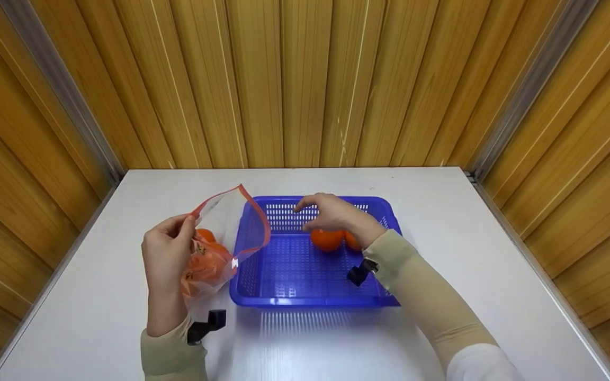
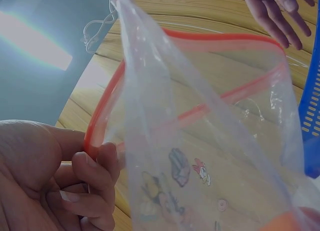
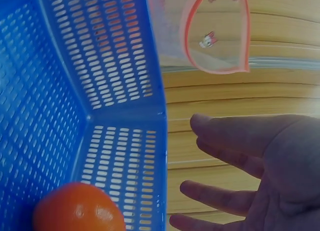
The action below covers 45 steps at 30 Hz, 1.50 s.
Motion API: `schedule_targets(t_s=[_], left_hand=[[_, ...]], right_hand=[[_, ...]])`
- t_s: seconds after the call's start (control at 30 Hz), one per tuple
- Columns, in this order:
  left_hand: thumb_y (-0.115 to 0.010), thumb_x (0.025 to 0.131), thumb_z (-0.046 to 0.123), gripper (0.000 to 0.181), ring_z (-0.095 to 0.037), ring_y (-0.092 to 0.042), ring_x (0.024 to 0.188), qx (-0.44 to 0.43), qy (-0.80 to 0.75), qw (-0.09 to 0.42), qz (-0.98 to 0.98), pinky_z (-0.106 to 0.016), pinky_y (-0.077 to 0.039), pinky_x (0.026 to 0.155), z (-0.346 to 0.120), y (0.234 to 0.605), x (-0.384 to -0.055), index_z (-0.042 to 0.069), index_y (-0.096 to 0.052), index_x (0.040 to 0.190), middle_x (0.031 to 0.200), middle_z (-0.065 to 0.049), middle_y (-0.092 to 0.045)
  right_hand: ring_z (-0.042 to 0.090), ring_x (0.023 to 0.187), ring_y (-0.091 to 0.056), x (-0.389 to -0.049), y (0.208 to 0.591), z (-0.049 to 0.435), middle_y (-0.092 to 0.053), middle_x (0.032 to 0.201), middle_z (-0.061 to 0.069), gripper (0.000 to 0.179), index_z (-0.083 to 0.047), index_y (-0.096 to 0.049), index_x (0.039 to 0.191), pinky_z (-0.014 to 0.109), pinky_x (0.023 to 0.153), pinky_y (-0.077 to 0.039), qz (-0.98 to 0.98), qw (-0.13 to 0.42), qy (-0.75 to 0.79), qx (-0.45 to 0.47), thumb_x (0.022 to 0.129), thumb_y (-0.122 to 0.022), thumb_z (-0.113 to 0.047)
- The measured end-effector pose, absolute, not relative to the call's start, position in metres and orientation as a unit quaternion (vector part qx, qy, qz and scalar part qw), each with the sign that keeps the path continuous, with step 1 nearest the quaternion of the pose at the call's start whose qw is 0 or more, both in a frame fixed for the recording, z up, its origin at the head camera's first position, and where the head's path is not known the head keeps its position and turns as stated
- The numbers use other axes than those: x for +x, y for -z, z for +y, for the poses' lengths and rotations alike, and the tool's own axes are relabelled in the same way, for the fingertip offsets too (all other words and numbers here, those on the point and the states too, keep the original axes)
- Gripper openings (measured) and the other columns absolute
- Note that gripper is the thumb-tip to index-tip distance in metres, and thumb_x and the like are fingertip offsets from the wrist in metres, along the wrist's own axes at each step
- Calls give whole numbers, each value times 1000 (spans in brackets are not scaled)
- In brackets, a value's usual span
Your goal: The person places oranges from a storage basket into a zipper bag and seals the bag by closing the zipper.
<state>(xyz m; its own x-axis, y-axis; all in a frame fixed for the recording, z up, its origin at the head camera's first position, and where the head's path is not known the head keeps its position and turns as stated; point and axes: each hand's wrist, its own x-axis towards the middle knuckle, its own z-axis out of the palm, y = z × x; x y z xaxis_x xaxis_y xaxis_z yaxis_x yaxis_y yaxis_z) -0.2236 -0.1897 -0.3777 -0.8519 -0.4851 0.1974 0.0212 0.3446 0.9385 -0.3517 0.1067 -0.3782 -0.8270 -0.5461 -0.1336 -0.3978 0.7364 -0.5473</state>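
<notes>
Right wrist: orange fruit [image 3: 80,210] lies in the basket [image 3: 125,117], apart from fingers [image 3: 220,196].

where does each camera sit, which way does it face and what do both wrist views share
Head: on the head, facing forward and down at the clear bag and blue basket; left hand and right hand show.
Left wrist: worn there, facing the bag across the left hand; part of the right hand also shows.
Right wrist: worn there, facing past the right hand toward the wooden wall, with basket and an orange fruit alongside.
Both wrist views share the bag, basket and right hand.
</notes>
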Motion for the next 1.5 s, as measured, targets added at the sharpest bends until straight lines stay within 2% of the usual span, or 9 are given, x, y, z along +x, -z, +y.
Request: schedule_targets(t_s=[0.17, 0.4, 0.63, 0.87, 1.17, 1.5], left_hand=[[-65, 100, 17, 22, -8, -50, 52, 146, 552, 229, -789, -18, -41, 45, -189, 377, -224, 1, -77, 109, 69, 3, -60], [-65, 101, 18, 22, -8, -50, 53, 148, 554, 221, -789, -18, -41, 45, -190, 377, -224, 1, -77, 109, 70, 3, -60], [-65, 101, 19, 23, -9, -50, 54, 149, 553, 214, -791, -18, -41, 46, -190, 377, -224, 1, -77, 111, 71, 2, -60], [-64, 101, 18, 24, -8, -50, 54, 143, 547, 220, -795, -18, -42, 46, -190, 378, -224, 0, -77, 110, 71, 2, -60], [-64, 101, 19, 24, -9, -50, 54, 143, 547, 219, -795, -18, -42, 46, -190, 378, -224, 1, -77, 110, 72, 1, -61], [-64, 101, 19, 24, -10, -50, 55, 145, 553, 216, -792, -18, -42, 46, -190, 377, -223, 1, -77, 111, 72, 1, -61]], right_hand=[[33, 139, -53, -357, 385, 109, -61, 146, 13, 47, -10, -67, 135, 48, 121, -39, 930, 156, 217, -251, 89, -76, -10], [33, 122, -62, -362, 394, 108, -67, 134, 18, 46, -9, -70, 128, 46, 111, -48, 943, 158, 152, -251, 83, -78, -9], [34, 127, -60, -365, 405, 107, -66, 136, 17, 50, -11, -71, 128, 48, 112, -47, 951, 151, 131, -236, 79, -83, -11], [31, 119, -64, -364, 414, 108, -71, 127, 13, 49, -7, -72, 124, 44, 105, -52, 952, 151, 124, -236, 76, -81, -10], [33, 114, -64, -366, 422, 102, -69, 125, 18, 52, -7, -72, 124, 46, 104, -52, 952, 158, 81, -249, 75, -87, -9], [27, 101, -58, -368, 424, 110, -68, 126, 11, 54, -11, -71, 127, 42, 93, -53, 944, 184, 140, -235, 75, -76, -1]])
